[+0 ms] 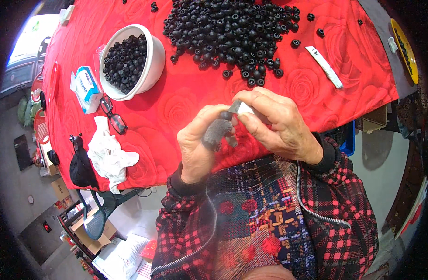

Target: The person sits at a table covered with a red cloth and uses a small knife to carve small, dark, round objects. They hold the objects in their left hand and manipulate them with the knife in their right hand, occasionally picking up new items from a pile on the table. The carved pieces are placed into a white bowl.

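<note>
My left hand (196, 147) is closed near the table's front edge, pinching a small round black part (226, 115) at its fingertips. A fuzzy grey piece (216, 134), perhaps cloth, lies against the fingers of this hand; its exact kind is unclear. My right hand (281, 122) is closed on a small knife (234, 107) with a white handle, most of which the fingers hide. Its short grey blade touches or nearly touches the black part. Just beyond my hands, a large heap of similar black parts (223, 35) covers the far middle of the table.
A white bowl (157, 60) full of black parts stands at left on the red tablecloth (176, 105). Near it are a blue-white box (86, 88), eyeglasses (113, 115), a white cloth (110, 156) and a black cloth item (82, 165). A white strip (324, 66) lies right; a yellow tray (404, 51) is farther right.
</note>
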`<state>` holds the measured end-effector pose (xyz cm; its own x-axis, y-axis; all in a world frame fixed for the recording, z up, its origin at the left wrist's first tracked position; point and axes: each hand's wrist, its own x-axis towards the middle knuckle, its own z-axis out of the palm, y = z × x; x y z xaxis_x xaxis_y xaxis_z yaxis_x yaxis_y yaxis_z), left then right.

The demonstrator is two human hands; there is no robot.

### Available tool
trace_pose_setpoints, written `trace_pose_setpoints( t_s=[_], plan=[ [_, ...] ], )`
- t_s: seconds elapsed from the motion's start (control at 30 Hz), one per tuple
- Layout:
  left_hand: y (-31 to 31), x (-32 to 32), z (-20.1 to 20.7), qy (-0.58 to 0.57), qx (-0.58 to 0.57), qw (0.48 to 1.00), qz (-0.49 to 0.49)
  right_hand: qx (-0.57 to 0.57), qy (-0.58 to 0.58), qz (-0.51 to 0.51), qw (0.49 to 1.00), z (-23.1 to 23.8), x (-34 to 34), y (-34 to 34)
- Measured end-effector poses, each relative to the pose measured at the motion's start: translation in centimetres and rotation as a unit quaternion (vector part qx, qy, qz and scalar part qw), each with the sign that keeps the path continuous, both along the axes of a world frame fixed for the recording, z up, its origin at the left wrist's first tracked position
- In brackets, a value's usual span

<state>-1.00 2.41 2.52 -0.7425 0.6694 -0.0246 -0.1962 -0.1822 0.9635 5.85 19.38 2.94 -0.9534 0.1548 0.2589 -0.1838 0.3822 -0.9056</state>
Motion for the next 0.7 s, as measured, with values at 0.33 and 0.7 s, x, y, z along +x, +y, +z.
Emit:
trace_pose_setpoints(
  t_s=[0.33, 0.7],
  plan=[
    [0.05, -0.05, -0.17, 0.027, -0.012, 1.000, 0.002, 0.032, -0.011, -0.014, 0.999, 0.27, -0.10, -0.05],
    [-0.13, -0.32, -0.26, 0.103, -0.060, 0.993, 0.001, 0.030, 0.009, 0.000, 1.000, -0.07, -0.08, 0.18]
  ],
)
